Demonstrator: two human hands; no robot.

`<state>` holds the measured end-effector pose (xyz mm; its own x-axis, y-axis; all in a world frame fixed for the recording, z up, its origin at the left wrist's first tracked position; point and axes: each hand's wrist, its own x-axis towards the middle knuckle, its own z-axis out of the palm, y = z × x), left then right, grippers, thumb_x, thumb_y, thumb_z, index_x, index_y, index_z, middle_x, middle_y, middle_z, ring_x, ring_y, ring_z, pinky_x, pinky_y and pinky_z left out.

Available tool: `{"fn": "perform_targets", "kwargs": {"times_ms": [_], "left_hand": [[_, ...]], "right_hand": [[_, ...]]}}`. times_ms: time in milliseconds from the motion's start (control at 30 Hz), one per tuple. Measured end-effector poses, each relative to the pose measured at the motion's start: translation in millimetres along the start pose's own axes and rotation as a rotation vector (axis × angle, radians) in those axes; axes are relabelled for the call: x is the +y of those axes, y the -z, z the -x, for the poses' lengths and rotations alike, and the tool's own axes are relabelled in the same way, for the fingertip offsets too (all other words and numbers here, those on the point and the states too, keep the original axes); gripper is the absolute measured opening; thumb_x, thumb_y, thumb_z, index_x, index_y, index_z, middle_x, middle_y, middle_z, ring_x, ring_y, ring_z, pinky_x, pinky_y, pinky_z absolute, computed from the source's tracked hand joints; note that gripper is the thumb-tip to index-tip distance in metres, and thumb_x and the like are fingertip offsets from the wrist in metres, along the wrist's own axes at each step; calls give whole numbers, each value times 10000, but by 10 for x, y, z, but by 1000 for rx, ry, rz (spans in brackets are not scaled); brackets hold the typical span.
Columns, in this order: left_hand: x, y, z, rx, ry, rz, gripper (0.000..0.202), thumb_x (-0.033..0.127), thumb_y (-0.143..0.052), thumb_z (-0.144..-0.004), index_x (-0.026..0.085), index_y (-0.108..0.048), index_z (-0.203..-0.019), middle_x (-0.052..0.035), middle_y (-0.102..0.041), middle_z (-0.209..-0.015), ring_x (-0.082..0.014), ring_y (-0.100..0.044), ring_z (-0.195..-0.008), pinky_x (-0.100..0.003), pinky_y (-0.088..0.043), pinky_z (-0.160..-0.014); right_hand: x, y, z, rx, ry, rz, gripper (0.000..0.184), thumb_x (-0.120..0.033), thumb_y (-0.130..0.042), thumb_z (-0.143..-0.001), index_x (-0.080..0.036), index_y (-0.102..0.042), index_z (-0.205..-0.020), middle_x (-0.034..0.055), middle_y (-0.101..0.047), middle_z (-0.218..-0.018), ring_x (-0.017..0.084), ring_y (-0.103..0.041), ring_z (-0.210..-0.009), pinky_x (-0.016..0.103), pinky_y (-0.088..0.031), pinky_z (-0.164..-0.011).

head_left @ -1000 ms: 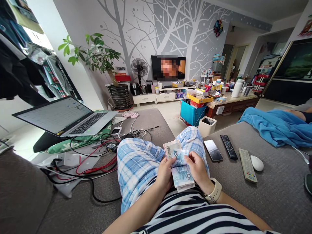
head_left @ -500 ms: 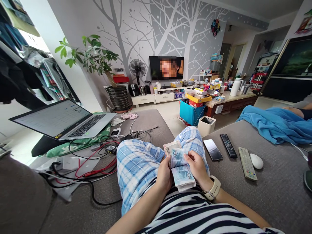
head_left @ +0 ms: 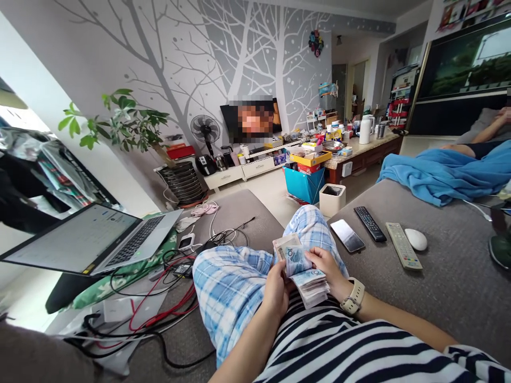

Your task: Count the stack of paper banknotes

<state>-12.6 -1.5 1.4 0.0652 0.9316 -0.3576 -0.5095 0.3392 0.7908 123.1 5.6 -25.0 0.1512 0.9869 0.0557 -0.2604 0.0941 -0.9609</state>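
A folded wad of banknotes [head_left: 310, 290] is held over my lap, its near ends fanned toward my striped shirt. My left hand [head_left: 277, 287] is closed around the wad's left side, the thumb lying on top. With fingertips pinched, my right hand [head_left: 325, 266] grips the right edge of a blue note marked 10 [head_left: 296, 260]. Behind that note a paler, pinkish note [head_left: 280, 246] sticks up. The fingers under the wad are hidden. A light watch band [head_left: 353, 297] circles my right wrist.
To the right on the sofa lie a phone [head_left: 347, 235], a black remote [head_left: 370, 223], a beige remote [head_left: 403, 246] and a white mouse [head_left: 415, 239]. An open laptop [head_left: 133, 242] and tangled cables [head_left: 159, 314] are on the left. A person's arm [head_left: 495, 125] shows at far right.
The camera view has turned right and tilted. The upper blue note stays pinched between my hands, while the wad's near part now shows its fanned edges more.
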Motion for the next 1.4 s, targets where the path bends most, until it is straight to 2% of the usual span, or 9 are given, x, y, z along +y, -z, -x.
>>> {"fn": "perform_targets", "kwargs": {"times_ms": [233, 433, 733, 867, 967, 1033, 1133, 1267, 1400], "left_hand": [[67, 13, 30, -36, 63, -18, 210, 206, -547, -861, 90, -664, -991, -87, -732, -740, -185, -670, -565, -335, -585, -628], [69, 58, 1, -70, 87, 6, 250, 228, -519, -889, 99, -663, -1047, -91, -745, -781, -192, -685, -592, -316, -578, -598], [-70, 44, -136, -2, 4, 48, 168, 207, -547, -834, 117, -663, -913, -77, -740, -755, -218, -711, -670, -353, -592, -697], [16, -41, -127, -21, -114, 60, 144, 214, -565, -788, 130, -676, -823, -65, -728, -736, -210, -704, -678, -308, -573, -658], [197, -142, -46, -19, -140, 24, 148, 233, -572, -772, 142, -683, -810, -55, -721, -731, -195, -685, -645, -274, -540, -583], [327, -214, 27, -33, -174, -39, 129, 255, -593, -761, 154, -675, -763, -26, -671, -628, -177, -644, -587, -244, -496, -513], [445, -314, 128, -94, -234, -65, 119, 278, -665, -723, 161, -672, -744, -19, -662, -636, -161, -616, -583, -231, -474, -512], [399, -383, 223, -33, -247, -14, 124, 276, -663, -703, 152, -659, -701, -17, -645, -625, -144, -589, -549, -232, -468, -518], [256, -323, 276, -53, -192, 22, 132, 263, -650, -714, 145, -687, -760, -35, -678, -666, -201, -658, -661, -287, -522, -615]], "right_hand": [[28, -6, 19, 14, -16, -23, 391, -519, -724, -639, -214, -488, -578, -57, -392, -536, 118, -340, -511, 274, -267, -509], [-6, -16, 33, -5, -29, 0, 374, -500, -703, -659, -218, -474, -565, -52, -400, -546, 123, -345, -511, 284, -278, -520], [-32, -45, 24, -27, -48, -71, 404, -498, -727, -631, -218, -444, -563, -59, -387, -537, 111, -323, -507, 274, -248, -513], [-210, -100, -8, -78, -18, -76, 403, -507, -735, -638, -214, -464, -587, -65, -372, -533, 102, -305, -495, 267, -224, -492], [-493, -129, -14, -138, 26, -73, 386, -492, -732, -659, -209, -476, -606, -65, -381, -544, 97, -313, -500, 262, -235, -494], [-698, -132, 12, -163, 74, -59, 371, -480, -734, -669, -203, -492, -621, -61, -395, -554, 96, -314, -509, 259, -234, -492], [-915, -117, 108, -162, 111, -63, 366, -477, -728, -684, -204, -490, -634, -59, -383, -562, 96, -303, -518, 253, -239, -493], [-934, -86, 292, -132, 99, -109, 349, -481, -707, -716, -207, -498, -658, -49, -392, -589, 107, -319, -539, 255, -275, -509], [-773, -54, 408, -106, 113, -99, 301, -428, -709, -736, -202, -527, -656, -40, -412, -623, 119, -349, -579, 261, -302, -550]]}}
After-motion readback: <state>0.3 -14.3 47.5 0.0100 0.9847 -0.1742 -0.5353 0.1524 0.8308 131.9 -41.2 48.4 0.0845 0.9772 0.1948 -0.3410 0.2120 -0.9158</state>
